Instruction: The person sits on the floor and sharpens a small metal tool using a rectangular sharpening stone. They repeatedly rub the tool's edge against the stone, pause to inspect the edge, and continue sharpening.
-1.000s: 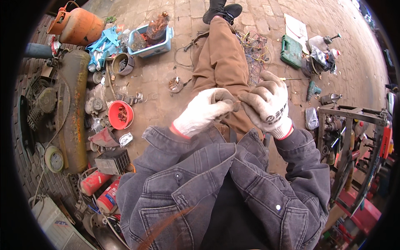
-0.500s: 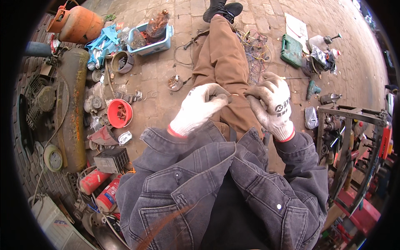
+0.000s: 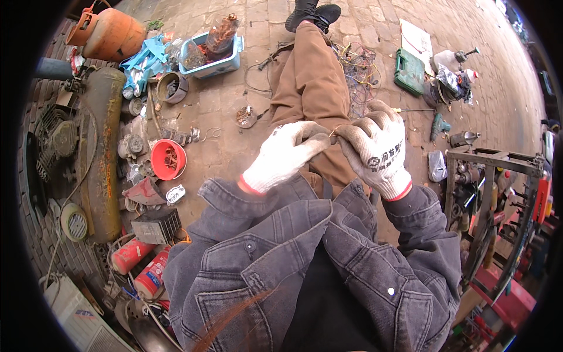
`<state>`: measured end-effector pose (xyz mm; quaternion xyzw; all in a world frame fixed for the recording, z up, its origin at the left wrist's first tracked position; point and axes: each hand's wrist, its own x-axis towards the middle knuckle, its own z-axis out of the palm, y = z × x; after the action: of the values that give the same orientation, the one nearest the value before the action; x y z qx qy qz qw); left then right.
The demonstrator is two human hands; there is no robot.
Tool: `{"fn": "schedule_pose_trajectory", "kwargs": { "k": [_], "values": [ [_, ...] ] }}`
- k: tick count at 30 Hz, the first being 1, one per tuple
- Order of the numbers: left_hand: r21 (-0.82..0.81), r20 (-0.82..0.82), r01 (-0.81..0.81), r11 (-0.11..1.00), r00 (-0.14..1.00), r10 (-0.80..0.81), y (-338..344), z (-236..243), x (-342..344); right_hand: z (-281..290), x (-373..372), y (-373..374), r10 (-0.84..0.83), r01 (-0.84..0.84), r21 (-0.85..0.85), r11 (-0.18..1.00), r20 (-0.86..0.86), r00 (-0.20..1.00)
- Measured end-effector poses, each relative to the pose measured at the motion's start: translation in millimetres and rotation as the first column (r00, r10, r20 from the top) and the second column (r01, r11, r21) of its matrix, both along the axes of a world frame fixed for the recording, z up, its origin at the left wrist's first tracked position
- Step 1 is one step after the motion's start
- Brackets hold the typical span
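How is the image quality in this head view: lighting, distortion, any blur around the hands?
Head view: even, soft daylight with no hard shadows or glare; strong fisheye bending, with a black rim and the paving curving outward; the gloved left hand and right hand are reasonably sharp; clutter near the rim, like the orange gas cylinder, is squeezed and softer.

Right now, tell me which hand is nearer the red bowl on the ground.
Left. The left hand is up over the lap, with the red bowl off to its left; the right hand is on the far side of the left hand.
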<state>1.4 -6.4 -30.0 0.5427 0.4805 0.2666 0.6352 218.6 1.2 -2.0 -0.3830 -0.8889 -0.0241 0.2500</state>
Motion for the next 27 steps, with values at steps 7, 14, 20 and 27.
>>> {"fn": "schedule_pose_trajectory", "kwargs": {
  "k": [7, 14, 20, 27],
  "values": [
    [0.155, -0.128, 0.005, 0.988, 0.992, 0.015, -2.1, -2.9, 3.6, 1.0, 0.0, -1.8, -0.008, 0.008, -0.008, 1.0, 0.023, 1.0],
    [-0.002, 0.097, -0.121, 0.993, 0.988, 0.12, -0.3, -0.2, 4.3, 8.8, 0.2, -1.4, -0.023, 0.027, 0.068, 0.997, -0.057, 0.998],
    [-0.485, 0.501, -0.007, 0.875, 0.817, 0.284, -2.0, 2.0, 2.4, 5.4, -2.6, 1.3, 0.106, -0.084, 0.405, 0.91, -0.032, 0.994],
    [-0.629, 0.588, 0.203, 0.751, 0.756, 0.288, -3.0, 5.4, -1.8, 2.3, 1.9, 5.0, 0.191, -0.199, 0.296, 0.934, 0.055, 0.98]
  ]
}}
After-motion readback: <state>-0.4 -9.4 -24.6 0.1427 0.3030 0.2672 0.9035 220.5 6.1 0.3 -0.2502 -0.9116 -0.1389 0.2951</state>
